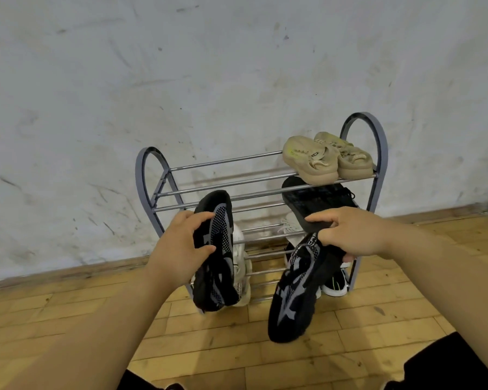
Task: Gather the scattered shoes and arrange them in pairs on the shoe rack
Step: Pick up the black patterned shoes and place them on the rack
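Note:
My left hand (181, 249) grips a black knit sneaker with grey markings (217, 277), held upright in front of the left side of the grey metal shoe rack (223, 161). My right hand (352, 235) holds the matching black and grey sneaker (296, 299), toe hanging down toward the floor, in front of the rack's right side. Two beige clogs (324, 159) sit side by side on the top shelf at the right. Black shoes (319, 201) lie on the shelf below them. White sneakers (241, 266) rest on the lower shelves, partly hidden behind the left shoe.
The rack stands against a scuffed white wall (181, 80) on a wooden parquet floor (251, 356). A black shoe with a white sole (335, 285) sits on the bottom shelf at the right. The left part of the top shelf holds no shoes.

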